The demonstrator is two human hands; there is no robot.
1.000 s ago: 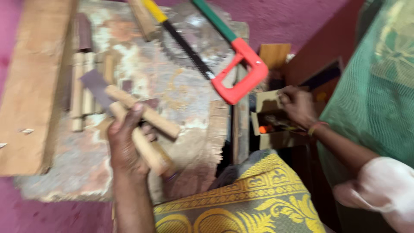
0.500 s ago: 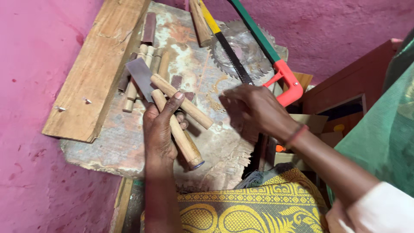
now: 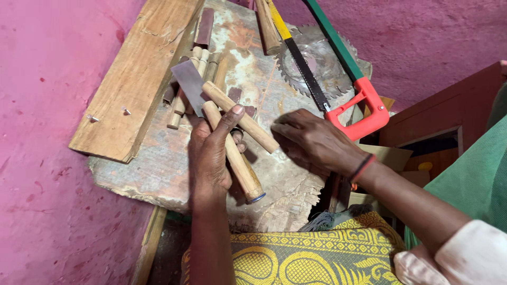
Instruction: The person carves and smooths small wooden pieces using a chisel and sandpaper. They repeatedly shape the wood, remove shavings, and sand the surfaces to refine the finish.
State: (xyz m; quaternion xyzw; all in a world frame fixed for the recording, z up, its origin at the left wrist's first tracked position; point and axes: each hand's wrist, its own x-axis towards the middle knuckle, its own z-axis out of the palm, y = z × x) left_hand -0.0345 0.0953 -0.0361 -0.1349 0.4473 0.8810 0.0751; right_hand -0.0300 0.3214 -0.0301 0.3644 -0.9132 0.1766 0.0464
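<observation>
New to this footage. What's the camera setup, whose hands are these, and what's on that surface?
There is one view only, from a camera worn on the person's head, looking down at their own two bare hands; no machine is involved. The left hand grips a wooden-handled chisel with a flat metal blade. The right hand rests at the end of a second wooden handle lying across the first. Both lie on a worn, stained slab. Also there: a wooden plank, short wooden pegs, a circular saw blade and a hacksaw with a red grip. Yellow patterned cloth fills the bottom edge.
</observation>
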